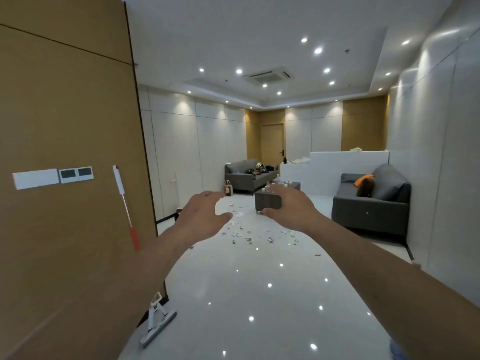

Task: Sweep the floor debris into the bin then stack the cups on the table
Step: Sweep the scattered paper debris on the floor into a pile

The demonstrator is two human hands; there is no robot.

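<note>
Grey and white debris (241, 231) lies scattered on the glossy white floor in the middle of the room. Beyond it stands a low dark coffee table (268, 201) with several small white cups (287, 182) on top. A broom with a white and red handle (124, 203) leans on the brown wall at the left, its head (158, 326) on the floor. Both my arms reach forward at chest height. My left hand (201, 211) and my right hand (291, 203) are spread, fingers relaxed, holding nothing. No bin is in view.
A grey sofa (250, 175) with dark items stands at the back wall, a paper bag (228, 188) beside it. Another grey sofa (371, 201) stands at the right. A white counter (337, 167) rises behind the table. Wall switches (53, 176) sit on the brown panel.
</note>
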